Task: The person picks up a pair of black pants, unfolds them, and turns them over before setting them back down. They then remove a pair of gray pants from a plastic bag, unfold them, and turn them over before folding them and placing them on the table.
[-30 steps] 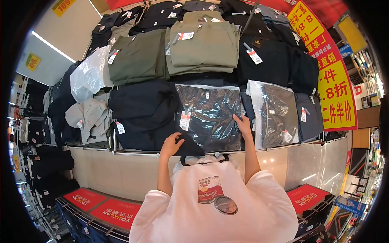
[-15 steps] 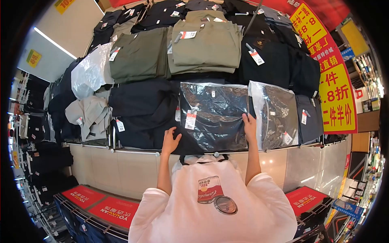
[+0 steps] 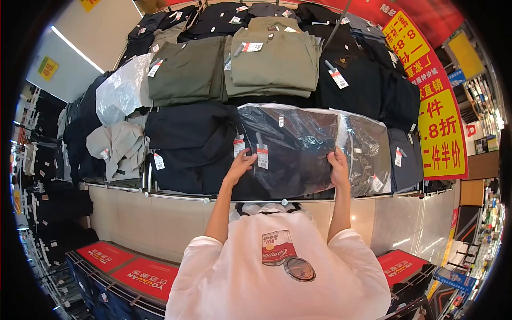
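Folded dark trousers in a clear plastic bag (image 3: pixel 293 154) lie at the front of the display, with a red-and-white price tag (image 3: pixel 262 156) near their left side. My left hand (image 3: pixel 241 166) pinches the left edge of the bag, close to that tag. On the opposite edge, my right hand (image 3: pixel 339 167) grips the bag with the thumb on top. The fingers under the bag are partly hidden. Dark folded trousers (image 3: pixel 186 152) lie left of the bag, and another bagged grey pair (image 3: pixel 365 152) touches its right side.
Behind are stacks of olive trousers (image 3: pixel 186 72), khaki trousers (image 3: pixel 272 61) and black trousers (image 3: pixel 349 80). A crumpled beige garment (image 3: pixel 117 149) lies at left. A metal rail (image 3: pixel 176 198) runs along the front. A red-and-yellow sign (image 3: pixel 440 133) stands at right.
My left hand has moved up and right onto the bag's left edge and closed there. My right hand has shifted slightly right. The bag's right edge has shifted right over the grey pair.
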`<state>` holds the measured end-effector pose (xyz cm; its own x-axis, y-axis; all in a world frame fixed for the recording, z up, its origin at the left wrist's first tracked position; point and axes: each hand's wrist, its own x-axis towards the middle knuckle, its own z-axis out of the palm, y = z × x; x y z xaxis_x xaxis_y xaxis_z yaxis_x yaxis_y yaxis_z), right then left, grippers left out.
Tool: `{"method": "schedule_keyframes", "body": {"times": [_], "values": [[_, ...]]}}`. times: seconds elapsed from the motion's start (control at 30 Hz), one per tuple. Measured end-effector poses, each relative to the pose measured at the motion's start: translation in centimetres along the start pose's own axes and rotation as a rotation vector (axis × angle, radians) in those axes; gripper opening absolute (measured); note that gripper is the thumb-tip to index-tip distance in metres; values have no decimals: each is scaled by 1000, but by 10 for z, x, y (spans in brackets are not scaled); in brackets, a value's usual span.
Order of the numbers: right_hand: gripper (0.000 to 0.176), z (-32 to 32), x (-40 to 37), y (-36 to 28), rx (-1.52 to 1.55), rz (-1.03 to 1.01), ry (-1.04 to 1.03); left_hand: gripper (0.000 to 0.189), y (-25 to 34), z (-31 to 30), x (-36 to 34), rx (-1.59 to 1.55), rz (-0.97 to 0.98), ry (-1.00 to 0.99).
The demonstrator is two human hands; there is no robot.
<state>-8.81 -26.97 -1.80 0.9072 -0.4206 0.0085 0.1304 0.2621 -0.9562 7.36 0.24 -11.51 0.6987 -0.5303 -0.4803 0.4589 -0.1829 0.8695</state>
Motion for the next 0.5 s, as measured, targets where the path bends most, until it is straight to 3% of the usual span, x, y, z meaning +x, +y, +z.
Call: {"method": "schedule_keyframes", "body": {"times": [0.07, 0.13, 0.27, 0.33, 0.5], "values": [[35, -1, -1, -9, 39, -8, -3, 58, 4, 4, 1, -30, -21, -10], [36, -2, -1, -15, 108, -26, -13, 41, 6, 9, 5, -68, -39, -200], [33, -10, -3, -27, 139, -82, 64, 39, 10, 20, 4, -220, -104, -242], [31, -18, 0, -30, 152, -101, 128, 35, 18, 20, 1, -373, -23, -288], [22, -15, 0, -47, 203, -118, 305, 37, 58, 19, -29, -383, 85, -303]]}}
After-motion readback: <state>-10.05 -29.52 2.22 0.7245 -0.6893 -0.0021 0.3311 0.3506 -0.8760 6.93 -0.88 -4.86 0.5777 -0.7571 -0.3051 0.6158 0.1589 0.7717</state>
